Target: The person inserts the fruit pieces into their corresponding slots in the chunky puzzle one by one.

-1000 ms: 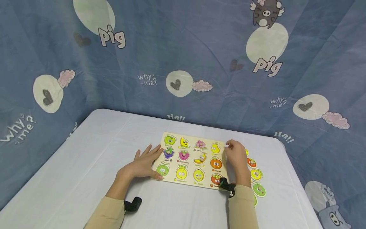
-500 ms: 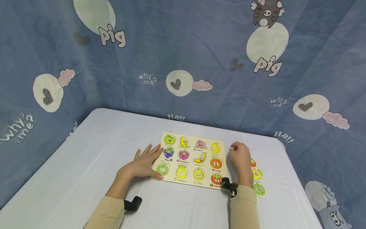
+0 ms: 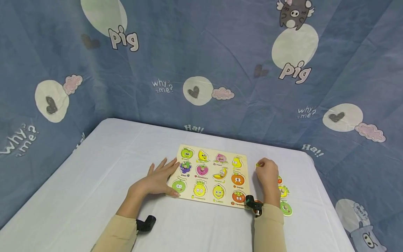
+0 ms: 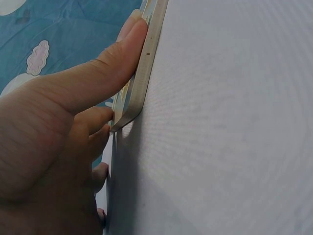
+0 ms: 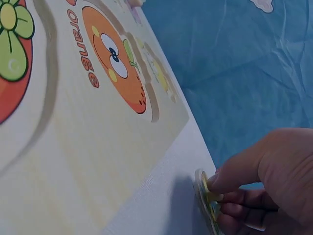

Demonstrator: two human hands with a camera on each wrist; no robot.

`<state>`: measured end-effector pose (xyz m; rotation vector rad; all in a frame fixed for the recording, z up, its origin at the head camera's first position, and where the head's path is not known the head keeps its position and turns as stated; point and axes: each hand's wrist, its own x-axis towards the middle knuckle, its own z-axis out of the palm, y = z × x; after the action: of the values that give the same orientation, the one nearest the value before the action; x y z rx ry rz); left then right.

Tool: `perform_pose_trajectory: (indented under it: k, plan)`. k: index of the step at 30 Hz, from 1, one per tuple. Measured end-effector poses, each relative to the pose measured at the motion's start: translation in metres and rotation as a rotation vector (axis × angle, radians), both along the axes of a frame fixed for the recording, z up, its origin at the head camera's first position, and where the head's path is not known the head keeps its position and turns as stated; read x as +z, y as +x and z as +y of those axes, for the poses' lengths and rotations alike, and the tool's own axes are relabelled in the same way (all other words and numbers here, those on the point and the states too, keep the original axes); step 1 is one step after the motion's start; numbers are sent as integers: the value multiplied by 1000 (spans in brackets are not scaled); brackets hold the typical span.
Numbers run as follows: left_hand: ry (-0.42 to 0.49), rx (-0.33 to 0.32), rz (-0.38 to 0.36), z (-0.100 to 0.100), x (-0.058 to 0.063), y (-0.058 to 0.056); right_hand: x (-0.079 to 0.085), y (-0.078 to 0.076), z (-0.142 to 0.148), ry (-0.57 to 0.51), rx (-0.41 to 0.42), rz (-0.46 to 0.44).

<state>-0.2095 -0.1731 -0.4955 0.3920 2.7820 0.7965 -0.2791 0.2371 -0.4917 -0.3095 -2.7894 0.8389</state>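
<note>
Well, left hand point(image 3: 156, 181) splays against board point(image 3: 209, 194) — right hand point(image 3: 267, 175) pinches piece point(image 5: 201, 195).

The table point(image 3: 201, 229) bears a board point(image 3: 210, 184) and fruit pieces point(image 3: 286, 209).

Pale wooden fruit board point(image 3: 210, 180): rectangular, flat on white counter point(image 3: 189, 227), three rows of four cartoon fruits, knobs on strawberry and banana, orange recess showing printed picture; left hand point(image 3: 159, 180) on its left edge. Thin yellow piece point(image 5: 201, 196), pinched in right hand point(image 3: 267, 175), tilted on edge, right of board, apart.
</note>
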Motion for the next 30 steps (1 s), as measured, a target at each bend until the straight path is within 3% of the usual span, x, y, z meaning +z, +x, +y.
perform_pose_trajectory:
  k: [21,30]
  plan:
    - [-7,0,3,-1,2,1,3,3,-2,-8,-58,-4]
    - [-2,-2,-7,-1,2,1,9,1,-11,-75,-23,-45]
